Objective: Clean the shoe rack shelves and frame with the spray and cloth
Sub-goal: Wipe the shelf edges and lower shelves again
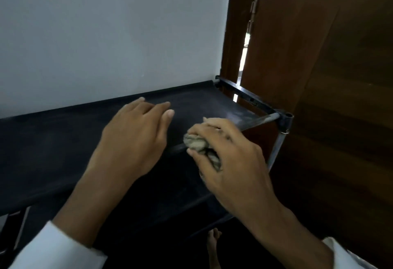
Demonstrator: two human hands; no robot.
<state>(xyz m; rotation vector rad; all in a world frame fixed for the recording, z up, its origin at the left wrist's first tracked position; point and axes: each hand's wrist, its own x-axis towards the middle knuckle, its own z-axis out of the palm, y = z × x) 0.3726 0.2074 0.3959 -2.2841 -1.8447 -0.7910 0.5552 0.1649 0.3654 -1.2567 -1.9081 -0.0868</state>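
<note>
Two hands are at the top shelf (53, 141) of the black shoe rack (276, 147). The right hand (231, 162) grips the crumpled grey cloth (196, 142). Its fingers (205, 127) are curled over the wad and the thumb pinches from below, so the cloth bulges out toward the left, right at the shelf's front edge. The left hand (136, 132) lies flat over the fabric with its fingers (163, 109) straight and slightly spread, holding nothing; I cannot tell whether it touches the shelf. To wipe well, I judge the cloth should press flat and travel in long overlapping strokes toward the pale dusty patch (240, 113) beside the front rail (263, 119), with the left hand steadying the rack. The spray is not in view.
</note>
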